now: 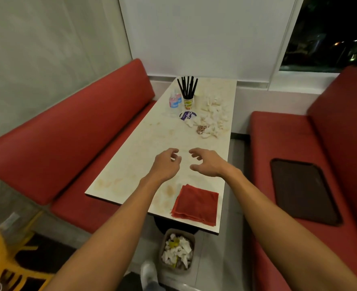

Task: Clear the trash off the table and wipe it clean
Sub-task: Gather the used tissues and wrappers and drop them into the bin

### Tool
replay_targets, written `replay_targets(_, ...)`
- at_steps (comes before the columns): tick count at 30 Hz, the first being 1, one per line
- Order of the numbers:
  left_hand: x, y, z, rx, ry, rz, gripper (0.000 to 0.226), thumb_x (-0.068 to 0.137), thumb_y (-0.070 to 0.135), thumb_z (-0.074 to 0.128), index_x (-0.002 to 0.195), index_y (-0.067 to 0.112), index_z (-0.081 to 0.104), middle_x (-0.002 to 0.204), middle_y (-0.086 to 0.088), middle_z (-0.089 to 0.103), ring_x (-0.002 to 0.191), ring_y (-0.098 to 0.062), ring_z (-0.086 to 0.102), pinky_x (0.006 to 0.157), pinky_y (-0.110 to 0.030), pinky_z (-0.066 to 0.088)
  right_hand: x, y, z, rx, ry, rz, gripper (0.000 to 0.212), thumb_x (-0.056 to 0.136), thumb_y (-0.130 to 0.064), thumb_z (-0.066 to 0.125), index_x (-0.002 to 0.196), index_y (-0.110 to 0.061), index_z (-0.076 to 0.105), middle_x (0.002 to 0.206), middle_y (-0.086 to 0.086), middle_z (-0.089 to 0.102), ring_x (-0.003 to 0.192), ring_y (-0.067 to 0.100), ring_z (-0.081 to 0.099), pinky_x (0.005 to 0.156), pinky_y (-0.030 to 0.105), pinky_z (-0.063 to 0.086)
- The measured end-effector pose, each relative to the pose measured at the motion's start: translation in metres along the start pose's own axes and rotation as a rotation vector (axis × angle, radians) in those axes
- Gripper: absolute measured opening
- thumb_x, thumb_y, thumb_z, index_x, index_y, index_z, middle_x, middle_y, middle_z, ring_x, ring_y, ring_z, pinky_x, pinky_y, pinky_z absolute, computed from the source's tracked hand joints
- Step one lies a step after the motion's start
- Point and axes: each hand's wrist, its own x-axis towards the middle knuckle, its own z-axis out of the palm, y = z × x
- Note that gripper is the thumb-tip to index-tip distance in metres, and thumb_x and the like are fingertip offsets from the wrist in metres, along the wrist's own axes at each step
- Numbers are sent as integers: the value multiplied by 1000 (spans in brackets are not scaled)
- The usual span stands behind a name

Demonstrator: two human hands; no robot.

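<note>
The person's left grip [166, 164] and right grip [209, 164] hover side by side over the middle of the surface [144, 148]. The fingers of both are loosely curled and neither holds anything. A small gap separates them.

One red cloth [195, 203], folded into a square, lies just behind the two grips at the near right corner of the surface, below the right wrist and touched by neither. Orange-brown smears mark the surface near the cloth and along the left edge.

Well ahead of the grips, toward the far right edge, lies a heap of crumpled white tissues [214, 114], too many and too tangled to count. One small red-and-brown wrapper [201, 129] sits at the near side of the heap. Beside it lies one round white and blue lid [187, 117] with writing that reads "ClayG"; the rest is illegible.

Behind the lid stands one printed cup [188, 102] holding a bunch of black sticks [187, 87], with one plain white cup [198, 99] to its right. Two small bottles [173, 103] with blue labels stand to its left, their text too small to read.

On the floor below the near edge stands one bin [162, 246] holding white tissues. Two red benches [68, 133] flank the surface, and one dark tray [304, 192] lies on the right one.
</note>
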Motion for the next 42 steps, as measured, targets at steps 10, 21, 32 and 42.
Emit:
replay_targets(10, 160, -33, 20, -117, -117, -34, 42, 106, 28, 57, 147, 18, 54, 133, -1, 64, 104, -14, 62, 85, -25, 48, 134, 47, -5, 7, 64, 184, 65, 95, -34, 70, 154, -27, 44, 148, -1, 57, 128, 20, 58, 106, 33, 47)
replay_targets(21, 309, -55, 26, -127, -348, -125, 39, 105, 27, 57, 143, 18, 58, 130, -3, 66, 111, -19, 63, 90, -26, 48, 231, 73, -16, 106, 209, 466, 59, 97, -21, 66, 153, -19, 48, 147, 4, 58, 129, 26, 58, 103, 31, 45)
replay_targets(32, 378, -49, 66, -137, -363, -242, 43, 104, 28, 55, 146, 19, 57, 137, -3, 64, 124, -21, 60, 95, -28, 47, 326, 127, -37, -259, 256, 383, 48, 94, -19, 66, 141, -15, 60, 138, 7, 62, 122, 34, 47, 103, 45, 42)
replay_targets(42, 403, -58, 99, -157, -319, -327, 41, 105, 28, 56, 144, 17, 58, 137, -3, 64, 116, -15, 58, 92, -25, 41, 371, 169, -28, -662, 98, 204, 48, 89, -13, 63, 136, -19, 59, 122, 5, 68, 116, 32, 45, 94, 42, 32)
